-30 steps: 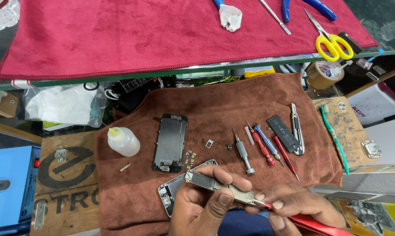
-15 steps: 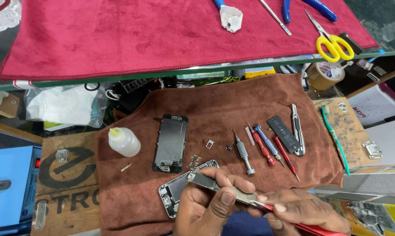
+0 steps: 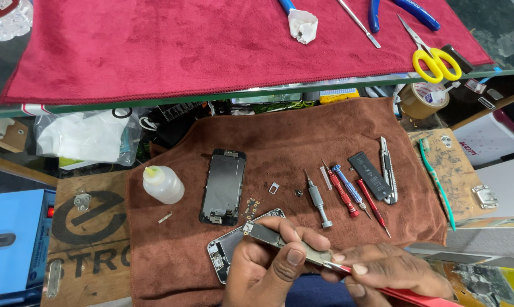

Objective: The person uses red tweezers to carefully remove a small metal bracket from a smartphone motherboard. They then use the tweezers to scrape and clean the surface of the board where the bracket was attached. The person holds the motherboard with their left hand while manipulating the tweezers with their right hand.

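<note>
Near cloth: brown, plain. Far cloth: deep red, plain, dark stitched hem. Scissors: yellow handles, silver blades. Pliers: blue handles. Squeeze bottle: translucent white, yellow tip. Screen panel: black. Battery: black. Three small screwdrivers: one grey, one red with blue end, one all red. Toothbrush: green. Tape roll: brown. Box at left: blue. Opened phone body: silver rim, dark inside.

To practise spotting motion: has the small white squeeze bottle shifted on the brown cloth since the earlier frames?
No. The white squeeze bottle keeps its spot left of the detached phone screen, near the brown cloth's left edge.
</note>
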